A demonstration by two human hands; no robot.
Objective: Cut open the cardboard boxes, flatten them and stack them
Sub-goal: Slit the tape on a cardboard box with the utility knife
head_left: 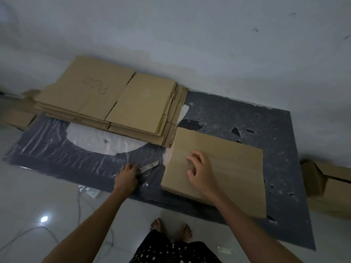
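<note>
A closed cardboard box (233, 164) sits on a dark mat (247, 118), taped along its top. My right hand (200, 171) hovers over the box's left part with fingers loosely curled, holding nothing. Left of the box, my left hand (126, 176) grips the handle of a utility knife (150, 166), whose blade points right and lies low on the mat. A stack of flattened cardboard boxes (114, 99) lies at the back left against the wall.
More unopened boxes (328, 186) stand at the right edge, and a small box (18, 117) at the far left. A white power strip (89, 190) and cable lie on the tiled floor. My bare feet (171, 227) stand at the mat's front edge.
</note>
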